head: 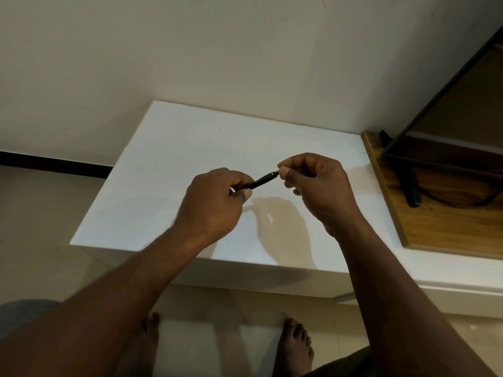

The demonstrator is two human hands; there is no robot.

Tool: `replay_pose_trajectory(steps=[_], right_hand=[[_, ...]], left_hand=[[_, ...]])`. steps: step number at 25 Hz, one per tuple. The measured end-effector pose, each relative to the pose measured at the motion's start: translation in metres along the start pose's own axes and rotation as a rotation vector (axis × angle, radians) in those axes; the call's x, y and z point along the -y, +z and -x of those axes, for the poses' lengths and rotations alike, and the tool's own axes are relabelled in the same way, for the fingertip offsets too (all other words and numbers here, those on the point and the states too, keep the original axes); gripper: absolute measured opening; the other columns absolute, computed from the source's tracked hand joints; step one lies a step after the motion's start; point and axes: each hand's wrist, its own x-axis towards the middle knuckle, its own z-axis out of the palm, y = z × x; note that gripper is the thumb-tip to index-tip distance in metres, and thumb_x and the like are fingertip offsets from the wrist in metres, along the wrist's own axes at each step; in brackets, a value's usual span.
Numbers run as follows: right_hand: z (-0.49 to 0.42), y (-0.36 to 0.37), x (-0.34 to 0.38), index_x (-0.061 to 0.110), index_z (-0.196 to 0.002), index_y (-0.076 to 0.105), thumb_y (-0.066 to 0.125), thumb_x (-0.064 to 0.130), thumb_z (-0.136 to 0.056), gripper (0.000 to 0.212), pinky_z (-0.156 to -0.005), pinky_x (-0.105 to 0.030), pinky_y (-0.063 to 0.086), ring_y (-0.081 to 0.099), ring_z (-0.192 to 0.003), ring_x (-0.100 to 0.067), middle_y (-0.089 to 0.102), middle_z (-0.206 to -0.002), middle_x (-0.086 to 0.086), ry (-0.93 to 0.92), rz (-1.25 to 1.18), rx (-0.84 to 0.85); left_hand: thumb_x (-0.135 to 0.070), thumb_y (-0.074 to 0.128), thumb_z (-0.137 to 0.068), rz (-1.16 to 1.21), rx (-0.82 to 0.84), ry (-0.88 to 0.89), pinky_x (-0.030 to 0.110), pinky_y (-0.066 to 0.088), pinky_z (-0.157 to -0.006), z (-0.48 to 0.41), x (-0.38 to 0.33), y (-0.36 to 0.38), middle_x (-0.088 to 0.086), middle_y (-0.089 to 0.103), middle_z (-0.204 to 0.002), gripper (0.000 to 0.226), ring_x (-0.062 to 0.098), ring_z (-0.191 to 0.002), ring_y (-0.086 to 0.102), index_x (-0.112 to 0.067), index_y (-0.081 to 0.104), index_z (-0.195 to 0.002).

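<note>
— What's nearest?

— Two bare feet point(296, 346) on the pale tiled floor point(40, 240). A grey rounded thing point(24, 314) sits at the lower left edge, too blurred to name.

— And the hands?

— Both forearms reach forward over the near edge of a white tabletop point(168, 159). The left hand point(215, 197) has its fingers curled round one end of a black pen point(262, 180), with the thumb pressed along the barrel. The right hand point(313, 183) pinches the other end between thumb and forefinger, and its other fingers are folded in.

— So where is the pen exactly?

— In the air between the two hands, above the middle of the tabletop and not touching it. The hands' shadows fall on the white surface just beneath.

— Which way does it lie?

— Its long axis runs from the near left to the far right, rising a little toward the right hand. Both ends are covered, so I cannot tell which is the tip.

— Anything beyond?

— To the right, well apart from the hands, is a wooden board point(435, 221). On it stand the black foot point(409, 183) of a television point(462, 104) and a dark cable point(449, 203). Nothing lies between that and the hands. Farthest back is a cream wall point(190, 50) with a black skirting strip point(54, 164) at the left.
</note>
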Motion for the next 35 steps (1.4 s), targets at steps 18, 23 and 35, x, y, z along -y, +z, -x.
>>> replay_pose_trajectory(steps=[18,23,35], right_hand=[[0.000,0.003,-0.003,0.019,-0.081,0.077,0.075,0.028,-0.094,0.016,-0.073,-0.030,0.054,0.071,-0.071,-0.008,0.078,-0.076,0.001,0.074,-0.001,0.047],[0.000,0.005,-0.004,0.018,-0.078,0.076,0.076,0.033,-0.093,0.021,-0.070,-0.029,0.052,0.069,-0.065,-0.006,0.077,-0.072,0.003,0.082,0.030,0.047],[0.004,0.011,0.003,0.015,-0.087,0.076,0.072,0.043,-0.096,0.029,-0.070,-0.031,0.055,0.074,-0.070,-0.008,0.078,-0.080,0.003,0.087,-0.070,0.006]], left_hand=[[-0.023,0.069,-0.095,-0.019,0.007,-0.013,0.017,0.043,-0.071,0.002,0.003,0.002,-0.011,0.070,-0.096,0.019,0.009,-0.084,0.062,-0.029,0.077,-0.111],[-0.022,0.069,-0.094,-0.019,0.009,-0.007,0.027,0.046,-0.077,0.003,0.003,0.003,-0.010,0.071,-0.096,0.020,0.012,-0.085,0.062,-0.028,0.077,-0.111],[-0.039,0.074,-0.090,0.187,0.169,-0.052,0.025,0.055,-0.080,0.005,-0.006,0.004,-0.017,0.077,-0.084,0.015,0.001,-0.082,0.071,-0.030,0.080,-0.101]])
